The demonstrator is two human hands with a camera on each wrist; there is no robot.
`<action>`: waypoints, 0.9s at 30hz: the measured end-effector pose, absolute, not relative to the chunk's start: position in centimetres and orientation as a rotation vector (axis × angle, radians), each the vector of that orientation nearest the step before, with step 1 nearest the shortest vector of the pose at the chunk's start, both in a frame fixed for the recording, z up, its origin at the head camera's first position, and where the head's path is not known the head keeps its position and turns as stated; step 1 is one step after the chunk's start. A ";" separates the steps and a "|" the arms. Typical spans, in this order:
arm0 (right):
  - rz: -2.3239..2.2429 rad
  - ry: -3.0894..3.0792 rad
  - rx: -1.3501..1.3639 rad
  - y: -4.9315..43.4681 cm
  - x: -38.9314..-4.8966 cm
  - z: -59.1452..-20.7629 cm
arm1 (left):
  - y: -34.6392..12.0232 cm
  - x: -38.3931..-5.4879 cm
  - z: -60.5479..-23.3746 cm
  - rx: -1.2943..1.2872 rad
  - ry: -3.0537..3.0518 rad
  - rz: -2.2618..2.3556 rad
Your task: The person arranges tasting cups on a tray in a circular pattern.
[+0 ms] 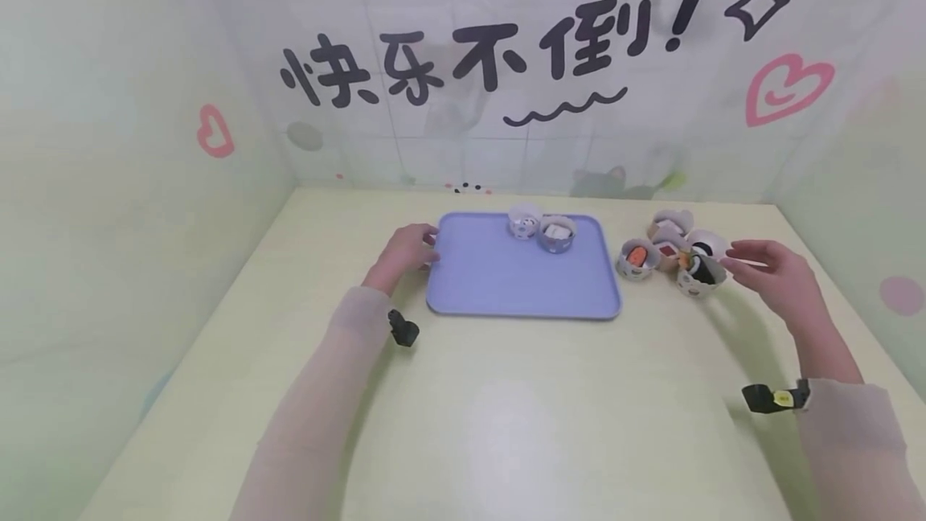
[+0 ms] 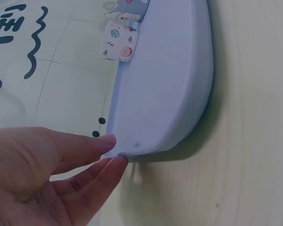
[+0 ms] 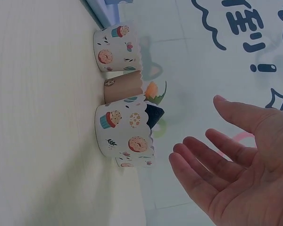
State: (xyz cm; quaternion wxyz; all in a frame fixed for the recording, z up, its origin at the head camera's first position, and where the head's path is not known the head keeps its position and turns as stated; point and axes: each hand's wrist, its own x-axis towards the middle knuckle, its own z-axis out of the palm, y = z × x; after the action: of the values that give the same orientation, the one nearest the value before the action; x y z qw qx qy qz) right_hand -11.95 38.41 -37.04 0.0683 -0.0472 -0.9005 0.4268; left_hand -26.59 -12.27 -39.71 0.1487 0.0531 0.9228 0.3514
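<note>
While the left hand (image 1: 405, 252) steadied the purple tray (image 1: 506, 288) by pinching its near left corner between thumb and fingertips (image 2: 114, 139), the right hand (image 1: 774, 276) hovered spread and empty just beside a cluster of paper cups (image 1: 676, 256) on the table (image 1: 506, 408) to the tray's right. Two filled cups (image 1: 542, 227) already stood at the tray's far edge. The step in hand looked like reaching for the nearest cup (image 3: 125, 132); the next move would call for closing fingers gently around its soft wall without tipping the neighbours.

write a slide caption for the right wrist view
Open right hand hovers beside a cluster of printed paper cups.
</note>
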 end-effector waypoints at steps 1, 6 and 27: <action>1.280 -2.717 -0.143 38.4 -12.0 -37.1 | -12.2 -26.6 -39.7 0.145 2.658 0.998; 1.272 -2.724 -0.134 38.3 -12.3 -37.4 | -12.1 -26.9 -39.9 0.149 2.710 0.908; 1.191 -2.773 -0.151 38.9 -12.4 -38.3 | -11.2 -26.7 -39.8 0.167 2.774 0.715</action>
State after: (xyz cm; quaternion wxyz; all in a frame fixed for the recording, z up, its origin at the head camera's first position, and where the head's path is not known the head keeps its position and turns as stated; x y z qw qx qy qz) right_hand -12.37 38.91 -38.29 0.0601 -0.0499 -0.9160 0.3934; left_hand -26.73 -11.22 -39.81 0.1357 0.0575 0.9578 0.2468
